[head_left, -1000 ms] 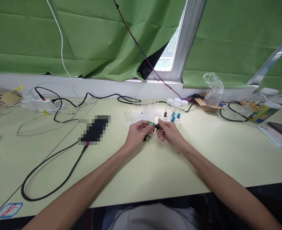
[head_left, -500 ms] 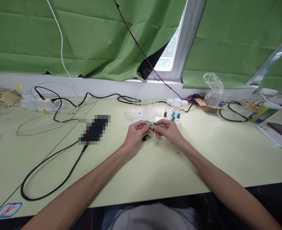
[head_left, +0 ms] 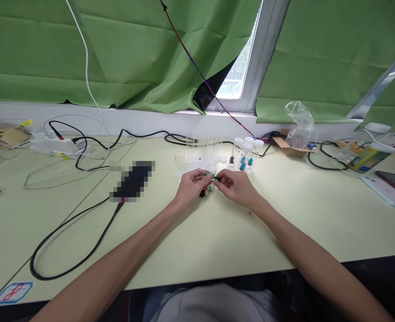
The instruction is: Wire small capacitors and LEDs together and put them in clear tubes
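Near the middle of the table, my left hand point(head_left: 191, 187) is closed on a small assembly with green parts point(head_left: 213, 176) and thin metal rods. A black round piece point(head_left: 202, 193), much like a small wheel, shows under those fingers. From the other side, my right hand point(head_left: 237, 184) pinches a small black piece point(head_left: 218, 179) against or very close to the green part. Whether the two are joined is too small to tell. My fingers hide much of the assembly. Just beyond my hands stands a clear plastic holder point(head_left: 180, 162) with transparent upright tubes.
White-capped vials point(head_left: 247, 146) with blue and black fittings stand behind my right hand. A black cable point(head_left: 98, 243) loops at left beside a blurred dark device point(head_left: 133, 181). Farther back are a cardboard box point(head_left: 289, 150) with a plastic bag and a white power strip point(head_left: 55, 145).
My right hand has turned slightly and its fingers have shifted, so the black piece shows more clearly. My left hand stays nearly in place, with more of the green parts visible.
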{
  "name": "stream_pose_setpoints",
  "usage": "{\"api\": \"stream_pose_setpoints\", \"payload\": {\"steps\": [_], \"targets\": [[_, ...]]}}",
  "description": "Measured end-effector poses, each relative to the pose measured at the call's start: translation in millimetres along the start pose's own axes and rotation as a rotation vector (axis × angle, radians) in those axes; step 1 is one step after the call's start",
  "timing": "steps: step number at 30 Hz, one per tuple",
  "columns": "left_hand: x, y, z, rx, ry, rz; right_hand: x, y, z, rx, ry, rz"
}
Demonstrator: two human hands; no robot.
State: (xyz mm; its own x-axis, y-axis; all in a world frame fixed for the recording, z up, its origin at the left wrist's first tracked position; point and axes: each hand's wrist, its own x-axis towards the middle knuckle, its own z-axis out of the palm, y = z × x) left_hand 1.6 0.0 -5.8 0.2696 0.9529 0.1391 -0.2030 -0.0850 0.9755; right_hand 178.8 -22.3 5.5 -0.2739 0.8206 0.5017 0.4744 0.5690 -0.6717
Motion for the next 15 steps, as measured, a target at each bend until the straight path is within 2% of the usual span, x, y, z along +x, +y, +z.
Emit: {"api": "stream_pose_setpoints", "payload": {"steps": [7, 15], "targets": [[-1.6, 5.1, 1.9, 0.037, 0.019, -0.010, -0.2, 0.8, -1.1, -0.011, 0.024, -0.009], [-0.1, 3.4, 0.9, -0.023, 0.007, -0.014, -0.9, 2.8, -0.7, 0.159, 0.009, 0.080]]}}
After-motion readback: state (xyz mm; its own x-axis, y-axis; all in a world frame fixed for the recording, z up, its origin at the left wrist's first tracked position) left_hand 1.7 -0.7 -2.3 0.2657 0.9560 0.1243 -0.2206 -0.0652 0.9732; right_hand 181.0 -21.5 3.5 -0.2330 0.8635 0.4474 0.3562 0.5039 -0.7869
